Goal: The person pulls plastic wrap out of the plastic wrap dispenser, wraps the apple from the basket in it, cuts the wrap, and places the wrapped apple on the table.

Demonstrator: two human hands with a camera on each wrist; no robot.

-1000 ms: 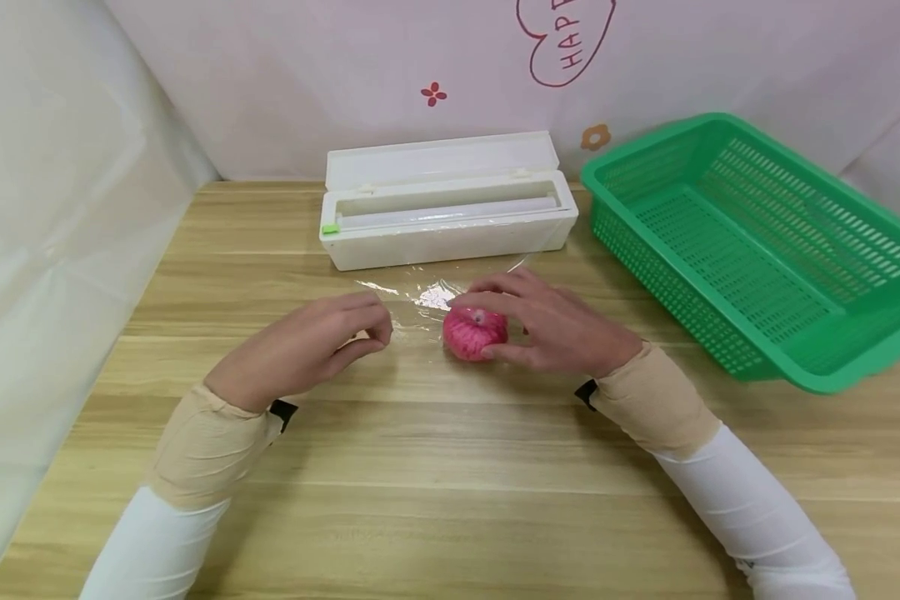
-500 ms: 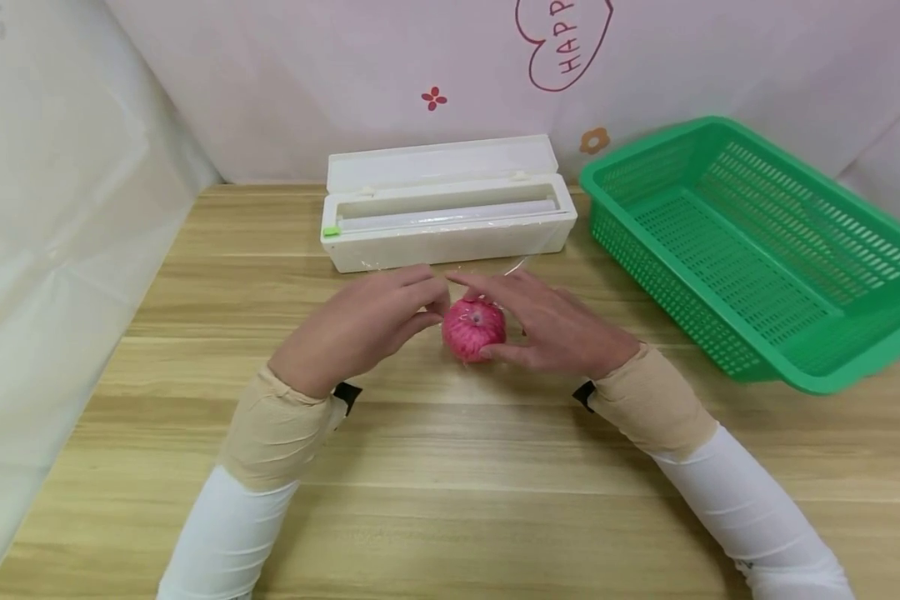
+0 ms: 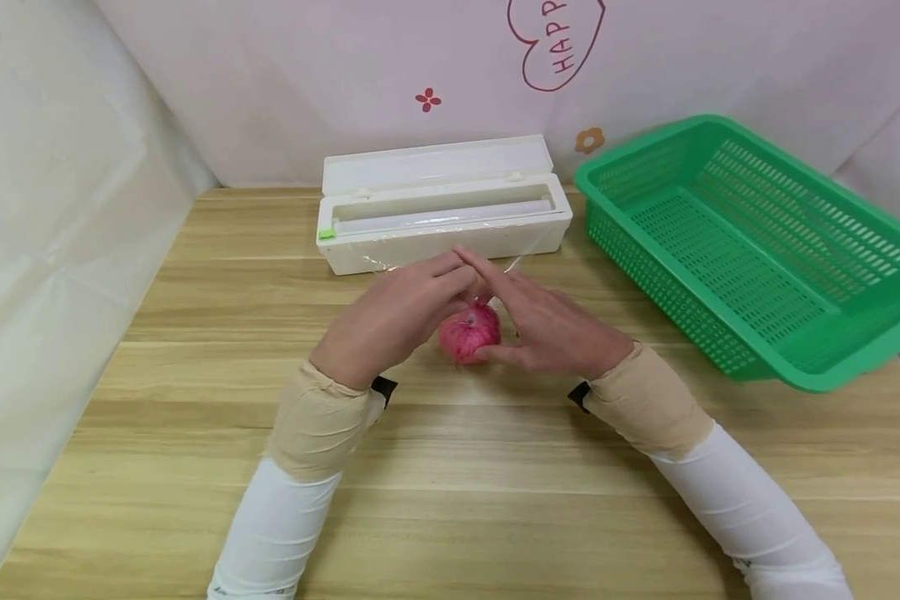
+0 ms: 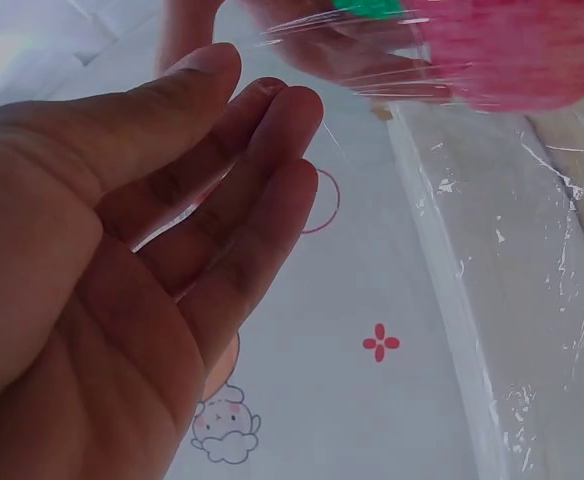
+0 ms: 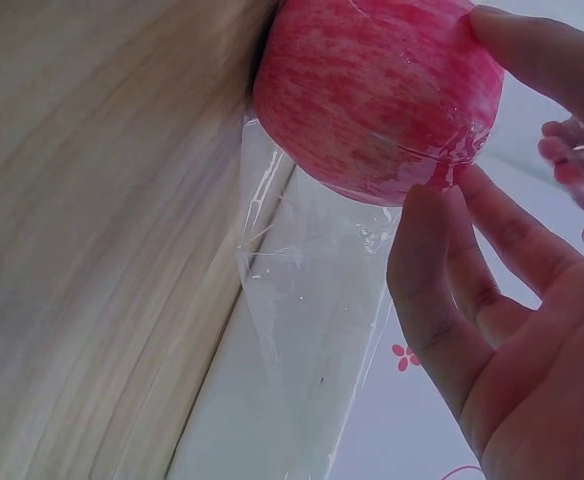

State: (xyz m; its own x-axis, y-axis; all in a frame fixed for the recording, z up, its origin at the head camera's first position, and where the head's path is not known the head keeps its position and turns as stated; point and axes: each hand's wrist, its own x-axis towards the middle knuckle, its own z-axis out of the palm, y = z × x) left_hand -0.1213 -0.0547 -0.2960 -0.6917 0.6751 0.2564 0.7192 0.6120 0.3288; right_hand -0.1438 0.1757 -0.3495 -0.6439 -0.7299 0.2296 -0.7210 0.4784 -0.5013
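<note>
Film risk: clear film [image 5: 282,265] runs, creased, between apple [image 3: 467,340] and white box [image 3: 450,248]; a skewed pull would probably bunch it or stick it to itself.
Tear risk: fingertips digging in at the stretched creases by the fruit could split the film.
Box risk: a hard tug might drag the box or unwind more off the roll [image 3: 446,218].
Apple risk: round base; if the right grip [image 3: 551,329] slackens under film tension, the fruit may roll.
Crowding: hands meet above the apple in head view; one could snag film the other is placing.
Apple, right grip: clamped on it, thumb on one side, fingertips on the other; palm off the skin.
Apple, left grip [image 3: 405,308]: beside and partly over it in head view; left wrist view shows a gap. Digits loosely bent, no fruit between them; whether they catch film, cannot tell.
Apple, surface [image 3: 450,500]: on the wood, in front of the box.
</note>
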